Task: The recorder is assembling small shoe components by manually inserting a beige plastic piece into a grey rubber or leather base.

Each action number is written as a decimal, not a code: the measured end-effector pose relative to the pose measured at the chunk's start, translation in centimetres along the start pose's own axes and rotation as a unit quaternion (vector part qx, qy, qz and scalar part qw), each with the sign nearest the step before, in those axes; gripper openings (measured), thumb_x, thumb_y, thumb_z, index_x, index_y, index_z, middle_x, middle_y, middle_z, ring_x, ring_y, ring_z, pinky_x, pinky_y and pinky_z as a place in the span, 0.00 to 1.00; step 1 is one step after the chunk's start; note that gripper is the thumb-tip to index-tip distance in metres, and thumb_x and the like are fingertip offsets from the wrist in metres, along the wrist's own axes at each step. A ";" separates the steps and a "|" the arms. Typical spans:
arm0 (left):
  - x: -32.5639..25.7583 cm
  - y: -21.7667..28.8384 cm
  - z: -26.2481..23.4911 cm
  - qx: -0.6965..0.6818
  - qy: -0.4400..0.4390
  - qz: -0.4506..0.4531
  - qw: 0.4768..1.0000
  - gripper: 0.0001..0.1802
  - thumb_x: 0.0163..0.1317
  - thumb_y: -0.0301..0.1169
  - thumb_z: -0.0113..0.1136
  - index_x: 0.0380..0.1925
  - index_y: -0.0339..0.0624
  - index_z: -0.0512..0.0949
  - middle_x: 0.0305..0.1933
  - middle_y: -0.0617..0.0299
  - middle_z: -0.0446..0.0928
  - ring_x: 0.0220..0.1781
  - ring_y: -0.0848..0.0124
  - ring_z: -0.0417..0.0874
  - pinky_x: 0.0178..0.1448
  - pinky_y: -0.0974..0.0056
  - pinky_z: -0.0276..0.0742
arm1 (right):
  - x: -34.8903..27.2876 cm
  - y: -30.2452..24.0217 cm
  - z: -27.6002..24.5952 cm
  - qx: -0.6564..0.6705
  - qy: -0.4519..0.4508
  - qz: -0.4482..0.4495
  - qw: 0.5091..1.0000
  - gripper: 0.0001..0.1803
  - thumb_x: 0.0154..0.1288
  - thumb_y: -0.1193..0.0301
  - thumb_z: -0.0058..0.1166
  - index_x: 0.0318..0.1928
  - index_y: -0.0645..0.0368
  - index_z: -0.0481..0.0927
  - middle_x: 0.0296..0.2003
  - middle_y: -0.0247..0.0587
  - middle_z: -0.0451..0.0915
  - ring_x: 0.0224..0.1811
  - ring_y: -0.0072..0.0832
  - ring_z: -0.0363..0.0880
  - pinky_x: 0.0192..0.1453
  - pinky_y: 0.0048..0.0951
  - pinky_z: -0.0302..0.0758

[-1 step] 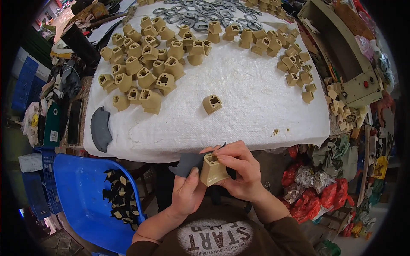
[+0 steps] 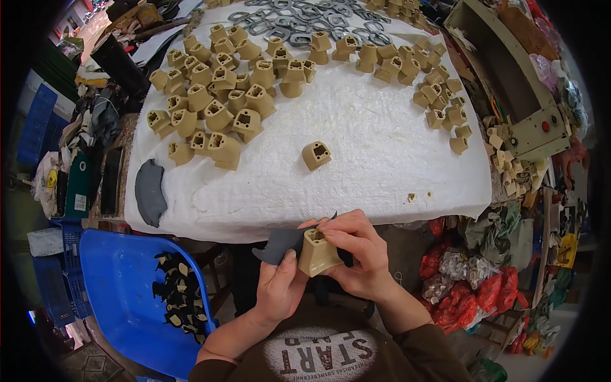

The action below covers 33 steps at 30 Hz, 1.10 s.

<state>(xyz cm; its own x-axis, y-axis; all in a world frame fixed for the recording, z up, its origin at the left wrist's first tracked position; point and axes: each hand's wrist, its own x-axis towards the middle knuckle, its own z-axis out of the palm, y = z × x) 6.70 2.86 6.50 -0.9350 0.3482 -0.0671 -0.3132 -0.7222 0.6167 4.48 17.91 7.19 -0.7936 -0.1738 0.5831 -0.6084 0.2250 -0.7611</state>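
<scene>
Holding block (image 2: 318, 256), cloth edge (image 2: 414, 215) near, room beyond

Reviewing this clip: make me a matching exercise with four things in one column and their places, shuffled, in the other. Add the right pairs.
Things
1. Grey rings
2. Blue tub
3. Tan block nearest the chest
4. Red bags

Places
A. Between the left hand and the right hand
B. Lower right of the view
C. Far end of the white cloth
D. Lower left of the view

Pairs: 1-C, 2-D, 3-A, 4-B
</scene>
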 end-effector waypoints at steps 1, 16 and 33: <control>-0.3 -0.1 -0.1 0.005 0.016 0.003 1.000 0.24 0.70 0.31 0.37 0.63 0.30 0.55 0.67 0.48 0.57 0.68 0.62 0.60 0.70 0.58 0.55 | -0.1 0.0 -0.1 -0.026 -0.007 0.018 0.999 0.31 0.35 0.74 0.70 0.46 0.58 0.75 0.44 0.41 0.76 0.41 0.38 0.73 0.45 0.37 0.69; 0.7 1.9 -1.1 0.337 0.018 0.036 0.941 0.23 0.69 0.32 0.37 0.56 0.24 0.66 0.52 0.50 0.76 0.55 0.70 0.74 0.62 0.68 0.64 | 1.3 -1.9 -0.5 -0.283 -0.061 0.061 0.955 0.24 0.32 0.67 0.69 0.36 0.51 0.77 0.35 0.25 0.73 0.38 0.29 0.68 0.51 0.43 0.52; 0.8 1.5 -0.3 0.566 -0.066 -0.021 0.822 0.30 0.69 0.34 0.41 0.65 0.28 0.52 0.60 0.42 0.65 0.61 0.64 0.70 0.60 0.63 0.67 | -0.1 0.5 -0.8 -0.316 -0.102 0.034 0.943 0.24 0.29 0.72 0.66 0.35 0.54 0.76 0.31 0.29 0.70 0.34 0.29 0.69 0.49 0.41 0.54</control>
<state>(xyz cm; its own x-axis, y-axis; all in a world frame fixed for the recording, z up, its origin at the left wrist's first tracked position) 5.39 1.90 7.18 -0.8777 0.4744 -0.0682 0.0798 0.2849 0.9552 4.26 18.78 7.00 -0.8531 -0.3040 0.4239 -0.4866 0.7568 -0.4365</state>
